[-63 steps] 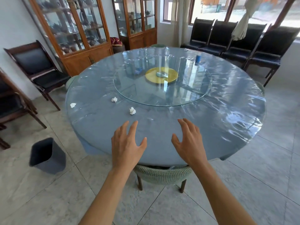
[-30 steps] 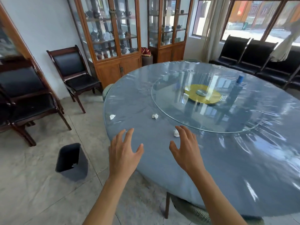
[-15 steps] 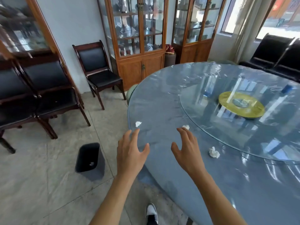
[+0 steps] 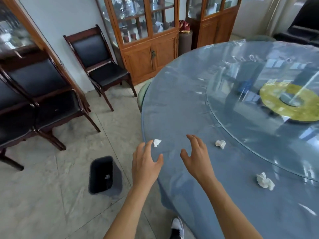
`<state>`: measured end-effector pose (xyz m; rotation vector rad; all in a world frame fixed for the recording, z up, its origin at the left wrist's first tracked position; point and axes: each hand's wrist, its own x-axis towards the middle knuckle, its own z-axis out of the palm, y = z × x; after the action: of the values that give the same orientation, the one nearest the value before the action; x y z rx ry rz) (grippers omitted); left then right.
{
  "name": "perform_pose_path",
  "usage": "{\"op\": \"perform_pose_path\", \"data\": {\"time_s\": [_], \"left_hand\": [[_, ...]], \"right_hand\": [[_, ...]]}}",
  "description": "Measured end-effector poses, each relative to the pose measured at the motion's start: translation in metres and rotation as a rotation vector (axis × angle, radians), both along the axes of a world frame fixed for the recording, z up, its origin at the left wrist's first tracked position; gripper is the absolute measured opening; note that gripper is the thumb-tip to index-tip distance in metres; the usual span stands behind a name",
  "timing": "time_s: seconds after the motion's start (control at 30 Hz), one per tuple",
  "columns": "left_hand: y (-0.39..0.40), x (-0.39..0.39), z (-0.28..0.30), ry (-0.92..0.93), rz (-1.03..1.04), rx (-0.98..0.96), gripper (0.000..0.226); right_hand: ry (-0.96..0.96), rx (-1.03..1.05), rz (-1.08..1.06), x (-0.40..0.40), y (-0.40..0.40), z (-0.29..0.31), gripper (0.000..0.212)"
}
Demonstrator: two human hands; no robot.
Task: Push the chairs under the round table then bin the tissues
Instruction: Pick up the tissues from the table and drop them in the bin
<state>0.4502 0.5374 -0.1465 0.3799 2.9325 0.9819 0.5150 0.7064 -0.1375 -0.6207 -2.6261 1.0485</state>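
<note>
The step in hand appeared to be the binning of the tissues, not the chairs. Both hands hovered above the near-left edge of the round table, holding nothing. The left hand had its fingers spread and relaxed, the tips just beside the tissue at the edge; whether they touched it could not be told. The right hand was likewise released, its fingers loosely bent over bare tablecloth between that tissue and the middle tissue, which lay near the rim of the glass turntable. A third, larger tissue sat further along toward the person's right, also close to the turntable's rim.

The bin stood on the floor just off the table's left edge, below the left hand, with a small pale scrap already inside. Only a sliver of a green chair showed at the far-left edge of the table, so it seemed tucked in. The dark chairs by the wall stood well apart from the table.

The next move probably called for the left hand to pinch the edge tissue and carry it out over the bin. The crumpled paper looked light and easy to flick off the slick plastic cover, so a gentle closing pinch would suit better than a sweep.
</note>
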Motion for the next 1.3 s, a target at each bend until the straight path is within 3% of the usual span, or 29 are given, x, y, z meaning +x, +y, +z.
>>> {"op": "perform_pose_path", "data": {"time_s": [0.6, 0.87, 1.3], "left_hand": [[0.034, -0.139, -0.088, -0.300, -0.178, -0.058, 0.059], [0.049, -0.145, -0.113, -0.359, -0.234, -0.077, 0.052], [0.113, -0.131, -0.136, -0.307, -0.311, -0.024, 0.033]], "right_hand": [[-0.202, -0.174, -0.353, -0.079, 0.012, -0.050, 0.053], [-0.250, -0.248, -0.422, -0.087, 0.027, -0.073, 0.053], [-0.231, -0.314, -0.579, -0.069, 0.080, -0.099, 0.053]]}}
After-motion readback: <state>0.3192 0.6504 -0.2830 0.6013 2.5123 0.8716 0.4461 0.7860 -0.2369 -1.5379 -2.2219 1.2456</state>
